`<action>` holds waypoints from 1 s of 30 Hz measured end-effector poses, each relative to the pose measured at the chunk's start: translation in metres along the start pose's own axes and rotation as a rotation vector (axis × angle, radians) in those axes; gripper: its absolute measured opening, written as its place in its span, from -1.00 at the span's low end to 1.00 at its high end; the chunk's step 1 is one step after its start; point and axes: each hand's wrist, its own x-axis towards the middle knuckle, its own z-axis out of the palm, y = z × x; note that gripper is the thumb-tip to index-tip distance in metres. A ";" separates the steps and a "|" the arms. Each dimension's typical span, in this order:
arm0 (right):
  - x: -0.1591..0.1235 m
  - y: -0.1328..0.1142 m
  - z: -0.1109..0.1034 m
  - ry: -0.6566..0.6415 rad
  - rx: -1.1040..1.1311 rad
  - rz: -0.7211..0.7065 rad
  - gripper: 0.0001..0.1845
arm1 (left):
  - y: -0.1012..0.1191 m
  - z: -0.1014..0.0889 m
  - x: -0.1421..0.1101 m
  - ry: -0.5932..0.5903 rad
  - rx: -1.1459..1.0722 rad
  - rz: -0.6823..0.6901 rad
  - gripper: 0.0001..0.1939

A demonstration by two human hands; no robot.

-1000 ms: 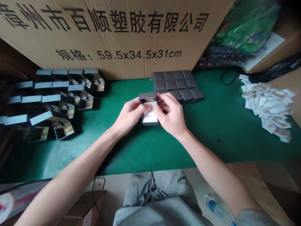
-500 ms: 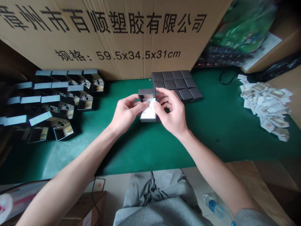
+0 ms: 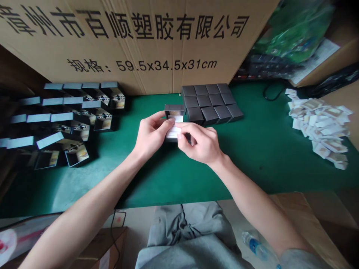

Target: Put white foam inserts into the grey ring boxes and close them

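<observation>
Between my hands a small black hinged jewellery-type box (image 3: 174, 107) stands open, its lid raised at the far side. A white insert (image 3: 172, 132) lies in its lower half, partly covered by my fingers. My left hand (image 3: 151, 136) is closed around the box's left side, with the thumb over the insert. My right hand (image 3: 200, 144) is closed, thumb and bent index finger at the right edge of the insert. Whether its fingertips pinch the insert or only press on it is hard to see.
Rows of open black boxes (image 3: 63, 117) stand at the left. Shut black boxes (image 3: 209, 100) form a block behind my right hand. White inserts (image 3: 319, 123) are heaped at the right of the green table (image 3: 179, 179). A large printed carton (image 3: 140, 48) rises at the back.
My right hand has shifted from the box's right side inward over the white insert, its fingers now bent together. My left hand keeps its hold on the box.
</observation>
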 end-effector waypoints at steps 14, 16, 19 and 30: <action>0.000 0.003 0.000 0.045 -0.060 -0.044 -0.83 | -0.001 0.000 0.002 -0.034 -0.041 -0.006 -0.80; 0.000 0.003 0.000 0.027 -0.061 -0.045 -0.83 | -0.002 0.000 0.002 -0.025 -0.029 0.009 -0.80; -0.001 0.004 0.001 0.007 -0.089 -0.044 -0.81 | -0.002 0.000 0.001 -0.022 -0.013 0.014 -0.77; -0.002 0.005 0.003 -0.025 -0.156 -0.037 -0.78 | -0.005 -0.001 0.002 0.023 0.018 0.037 -0.70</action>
